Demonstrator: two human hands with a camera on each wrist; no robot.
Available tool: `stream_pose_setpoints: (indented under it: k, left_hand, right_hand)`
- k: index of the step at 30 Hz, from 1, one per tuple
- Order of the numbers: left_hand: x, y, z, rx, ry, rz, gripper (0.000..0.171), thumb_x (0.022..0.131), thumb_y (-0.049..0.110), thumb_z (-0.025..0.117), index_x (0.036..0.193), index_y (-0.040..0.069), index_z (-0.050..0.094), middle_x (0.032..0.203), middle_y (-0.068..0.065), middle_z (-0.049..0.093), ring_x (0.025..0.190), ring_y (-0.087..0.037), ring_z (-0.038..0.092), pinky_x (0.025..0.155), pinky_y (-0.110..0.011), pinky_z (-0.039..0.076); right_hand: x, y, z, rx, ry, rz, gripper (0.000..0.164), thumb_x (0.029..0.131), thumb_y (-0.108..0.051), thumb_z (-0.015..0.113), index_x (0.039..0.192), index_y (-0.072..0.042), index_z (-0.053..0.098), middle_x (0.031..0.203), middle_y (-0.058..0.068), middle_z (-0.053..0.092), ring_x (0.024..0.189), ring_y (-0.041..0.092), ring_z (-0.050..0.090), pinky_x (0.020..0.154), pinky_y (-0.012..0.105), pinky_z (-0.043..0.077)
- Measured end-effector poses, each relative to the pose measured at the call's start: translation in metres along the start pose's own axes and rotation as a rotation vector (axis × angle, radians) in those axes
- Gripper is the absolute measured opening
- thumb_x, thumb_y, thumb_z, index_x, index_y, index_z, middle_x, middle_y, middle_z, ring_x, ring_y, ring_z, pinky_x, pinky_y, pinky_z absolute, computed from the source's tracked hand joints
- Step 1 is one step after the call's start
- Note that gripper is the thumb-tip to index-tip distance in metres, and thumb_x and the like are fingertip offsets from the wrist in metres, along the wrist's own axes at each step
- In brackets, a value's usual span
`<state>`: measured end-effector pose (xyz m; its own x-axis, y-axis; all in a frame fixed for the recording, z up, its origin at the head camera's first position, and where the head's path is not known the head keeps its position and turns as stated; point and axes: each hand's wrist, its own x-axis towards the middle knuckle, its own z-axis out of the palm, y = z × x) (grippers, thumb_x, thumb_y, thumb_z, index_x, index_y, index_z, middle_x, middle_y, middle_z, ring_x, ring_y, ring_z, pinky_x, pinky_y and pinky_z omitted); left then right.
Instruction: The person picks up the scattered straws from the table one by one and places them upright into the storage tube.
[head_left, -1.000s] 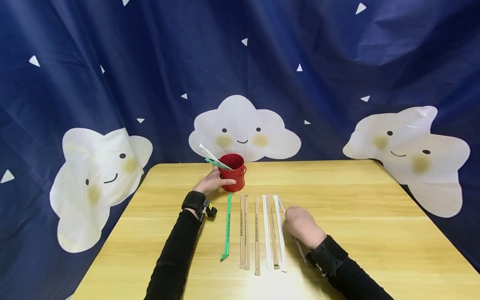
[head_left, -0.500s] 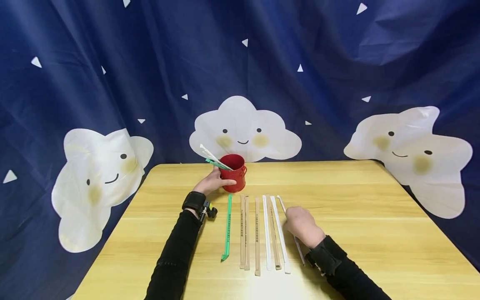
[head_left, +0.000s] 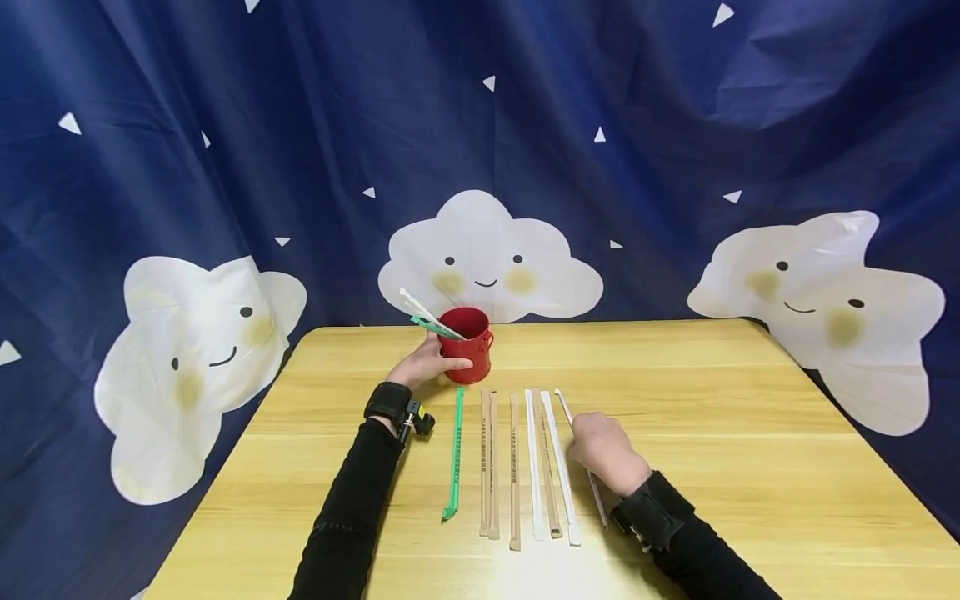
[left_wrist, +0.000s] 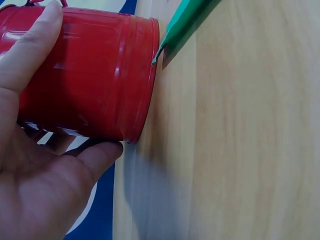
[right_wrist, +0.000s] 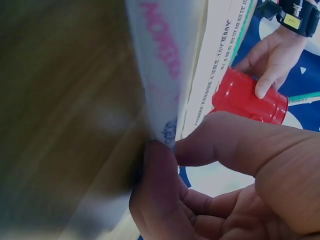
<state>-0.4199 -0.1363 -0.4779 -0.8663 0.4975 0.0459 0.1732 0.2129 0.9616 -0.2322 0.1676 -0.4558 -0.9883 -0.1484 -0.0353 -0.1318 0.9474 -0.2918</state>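
Observation:
My left hand (head_left: 422,365) grips a small red metal bucket (head_left: 476,364) from its left side, thumb across the front. A white wrapped straw (head_left: 417,305) and a green wrapped straw (head_left: 423,323) lean out over the bucket's rim. In the left wrist view the bucket (left_wrist: 90,70) stands on the table, the fingers curled behind it. My right hand (head_left: 609,452) pinches a white wrapped straw (right_wrist: 160,60) with pink lettering between thumb and forefinger. In the head view that straw (head_left: 597,500) shows above and below the hand, close over the table.
Left of my right hand lies a row of wrapped straws: a green one (head_left: 456,454), several brown ones (head_left: 514,475) and two white ones (head_left: 561,471). The wooden table (head_left: 750,433) ends at a blue curtain (head_left: 637,150) with cloud faces.
The tops of the two rightmost white straws have come apart, the loose one tilting left at its top and right at its foot. Both hands stay nearly in place.

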Motion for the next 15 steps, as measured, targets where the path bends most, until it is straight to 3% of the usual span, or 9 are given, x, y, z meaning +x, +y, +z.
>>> stream_pose_setpoints:
  k: [10, 15]
  left_hand:
    - [-0.0005, 0.001, 0.0005, -0.008, 0.005, -0.012, 0.092, 0.086, 0.012, 0.082, 0.154, 0.02, 0.022, 0.149, -0.008, 0.046, 0.137, -0.027, 0.045, 0.117, -0.05, 0.033]
    - [-0.0018, 0.002, 0.0011, 0.001, 0.009, -0.022, 0.093, 0.086, 0.012, 0.082, 0.155, 0.021, 0.021, 0.149, -0.007, 0.046, 0.138, -0.027, 0.044, 0.118, -0.051, 0.032]
  right_hand:
    - [0.0007, 0.0002, 0.0008, -0.007, 0.011, -0.019, 0.027, 0.075, 0.007, 0.061, 0.061, -0.011, 0.046, 0.06, 0.001, 0.041, 0.056, 0.017, 0.039, 0.053, 0.029, 0.037]
    - [-0.001, 0.0021, 0.0012, 0.048, 0.006, -0.003, 0.025, 0.075, 0.005, 0.065, 0.063, -0.01, 0.048, 0.061, 0.001, 0.041, 0.056, 0.017, 0.038, 0.053, 0.028, 0.037]
